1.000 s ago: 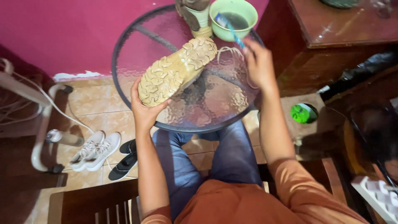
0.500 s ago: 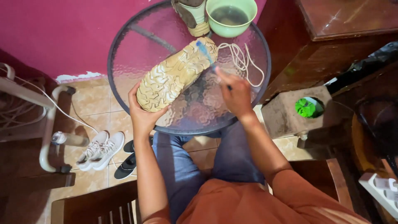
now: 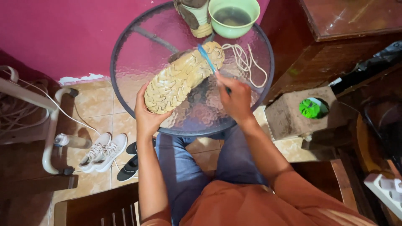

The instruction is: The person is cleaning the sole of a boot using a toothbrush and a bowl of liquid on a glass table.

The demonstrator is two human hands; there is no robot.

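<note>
No packages, labels, signs or screens are legible; only a clear plastic bottle [image 3: 72, 141] with a white cap lies on the floor tiles at left

Magenta wall [image 3: 54, 33], tan tiled floor [image 3: 96, 106], dark, seemingly wooden cabinet [image 3: 335, 46] on the right.
</note>
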